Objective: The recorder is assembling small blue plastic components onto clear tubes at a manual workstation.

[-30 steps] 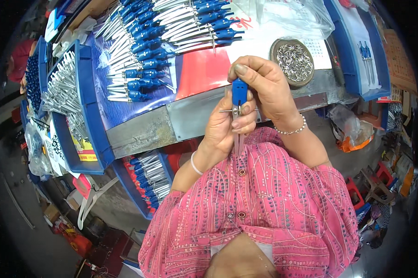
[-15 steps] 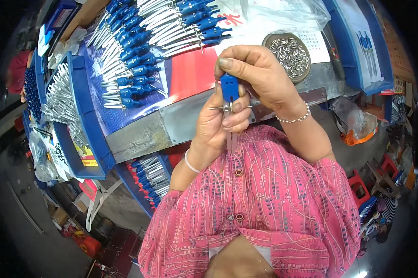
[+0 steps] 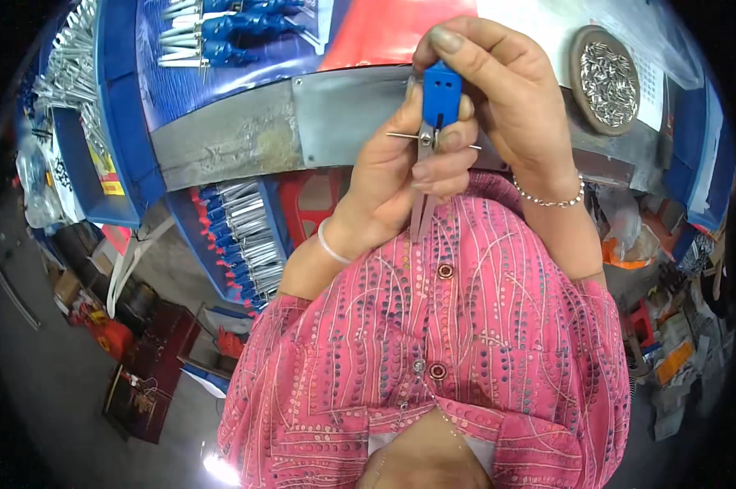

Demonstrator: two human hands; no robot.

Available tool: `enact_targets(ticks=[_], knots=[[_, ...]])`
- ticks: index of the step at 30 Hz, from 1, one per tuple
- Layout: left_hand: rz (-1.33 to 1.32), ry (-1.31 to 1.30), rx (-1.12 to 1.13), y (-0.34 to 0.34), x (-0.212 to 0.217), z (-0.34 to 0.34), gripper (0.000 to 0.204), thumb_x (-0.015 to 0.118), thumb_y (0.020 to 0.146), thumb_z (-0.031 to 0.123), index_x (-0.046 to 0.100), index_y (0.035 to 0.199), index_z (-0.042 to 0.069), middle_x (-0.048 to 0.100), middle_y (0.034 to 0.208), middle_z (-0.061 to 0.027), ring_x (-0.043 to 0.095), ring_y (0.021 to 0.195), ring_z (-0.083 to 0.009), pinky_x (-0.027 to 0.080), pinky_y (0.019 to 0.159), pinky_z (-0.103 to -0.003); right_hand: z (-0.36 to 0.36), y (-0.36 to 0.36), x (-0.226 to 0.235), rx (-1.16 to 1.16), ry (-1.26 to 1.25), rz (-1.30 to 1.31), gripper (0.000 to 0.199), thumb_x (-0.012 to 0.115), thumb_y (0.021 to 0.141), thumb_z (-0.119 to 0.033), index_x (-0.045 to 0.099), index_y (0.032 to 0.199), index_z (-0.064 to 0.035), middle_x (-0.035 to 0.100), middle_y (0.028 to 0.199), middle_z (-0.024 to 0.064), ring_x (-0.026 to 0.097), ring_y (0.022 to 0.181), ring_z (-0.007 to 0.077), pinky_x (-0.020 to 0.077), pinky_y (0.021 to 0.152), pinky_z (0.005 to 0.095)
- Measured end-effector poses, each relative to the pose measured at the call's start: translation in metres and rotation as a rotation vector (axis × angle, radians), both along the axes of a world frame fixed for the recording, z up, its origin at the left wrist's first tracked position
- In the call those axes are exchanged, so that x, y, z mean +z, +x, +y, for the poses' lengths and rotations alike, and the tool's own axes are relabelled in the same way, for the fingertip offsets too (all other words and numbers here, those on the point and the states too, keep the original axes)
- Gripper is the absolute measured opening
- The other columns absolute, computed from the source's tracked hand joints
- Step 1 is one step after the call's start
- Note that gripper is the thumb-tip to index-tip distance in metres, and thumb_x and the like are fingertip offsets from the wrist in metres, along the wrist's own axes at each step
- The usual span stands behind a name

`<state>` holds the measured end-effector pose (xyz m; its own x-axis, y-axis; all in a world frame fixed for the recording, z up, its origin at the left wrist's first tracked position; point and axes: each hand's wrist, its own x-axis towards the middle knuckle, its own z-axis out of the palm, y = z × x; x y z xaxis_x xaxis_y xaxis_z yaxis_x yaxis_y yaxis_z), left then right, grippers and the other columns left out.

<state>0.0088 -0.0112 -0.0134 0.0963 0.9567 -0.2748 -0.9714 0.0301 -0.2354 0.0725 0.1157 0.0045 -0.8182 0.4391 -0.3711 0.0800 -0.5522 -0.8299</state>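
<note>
My left hand (image 3: 386, 169) wraps its fingers round a tool with a blue plastic head (image 3: 442, 96) and two long flat metal legs (image 3: 419, 218) pointing down toward my chest. A thin metal rod (image 3: 402, 135) crosses the tool just below the head and sticks out on both sides of the fingers. My right hand (image 3: 524, 91) is closed at the top of the blue head, thumb and fingertips pressed there. Whether those fingertips hold a small part as well is hidden.
Several blue-headed metal tools (image 3: 221, 41) lie at the bench's upper left. A round dish (image 3: 580, 85) of small metal pins stands right. Blue trays (image 3: 123, 122) flank the metal bench edge (image 3: 229, 147). Below it sits a tray of red-tipped blue tools (image 3: 241, 236) beside a red stool (image 3: 307, 204).
The view has shifted, so the bench sits higher in the picture and the pin dish farther right. Both hands keep the same grip on the blue-headed tool.
</note>
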Motion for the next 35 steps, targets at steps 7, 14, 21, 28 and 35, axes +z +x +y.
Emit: enact_targets(ticks=[7, 14, 21, 28, 35], knots=[[-0.054, 0.021, 0.032, -0.008, -0.007, -0.009, 0.039, 0.042, 0.089, 0.041, 0.049, 0.097, 0.003, 0.048, 0.075, -0.0014, 0.036, 0.047, -0.0036, 0.028, 0.043, -0.018, -0.009, -0.016, -0.002, -0.001, 0.018, -0.005, 0.019, 0.054, 0.086, -0.018, 0.059, 0.086, 0.0005, 0.059, 0.078, 0.0051, 0.055, 0.071, 0.0102, 0.0455, 0.063, 0.0212], [0.027, 0.032, 0.028, -0.012, -0.005, -0.008, 0.038, 0.046, 0.089, 0.038, 0.049, 0.099, 0.001, 0.049, 0.075, -0.0018, 0.037, 0.048, -0.0041, 0.03, 0.043, -0.019, -0.002, -0.015, 0.013, 0.057, 0.166, -0.089, 0.021, 0.051, 0.087, -0.017, 0.058, 0.095, 0.0017, 0.06, 0.086, 0.0068, 0.054, 0.075, 0.0099, 0.044, 0.067, 0.0219], [-0.013, 0.04, 0.037, -0.024, -0.001, -0.006, 0.036, 0.044, 0.09, 0.035, 0.045, 0.099, 0.0, 0.043, 0.074, -0.0014, 0.035, 0.046, -0.0036, 0.029, 0.041, -0.019, 0.066, 0.077, 0.026, -0.16, 1.019, -0.453, 0.021, 0.055, 0.083, -0.009, 0.058, 0.099, 0.0037, 0.06, 0.089, 0.0061, 0.052, 0.076, 0.0094, 0.0414, 0.071, 0.0212], [0.005, 0.028, 0.024, -0.018, -0.002, 0.001, 0.036, 0.041, 0.091, 0.034, 0.044, 0.098, -0.001, 0.042, 0.073, -0.0027, 0.035, 0.046, -0.0046, 0.029, 0.04, -0.018, 0.093, 0.114, 0.016, 0.104, 1.514, -0.783, 0.022, 0.06, 0.075, -0.007, 0.056, 0.096, -0.001, 0.057, 0.084, 0.011, 0.054, 0.067, 0.021, 0.0436, 0.064, 0.0286], [-0.051, 0.05, -0.06, -0.003, 0.0, 0.013, 0.035, 0.045, 0.089, 0.035, 0.044, 0.098, 0.002, 0.044, 0.076, -0.0036, 0.037, 0.046, -0.0066, 0.031, 0.041, -0.02, 0.104, 0.105, 0.006, 0.179, 1.562, -0.756, 0.014, 0.057, 0.075, -0.005, 0.054, 0.088, -0.0009, 0.055, 0.079, 0.0131, 0.054, 0.065, 0.0232, 0.0434, 0.062, 0.0317]])
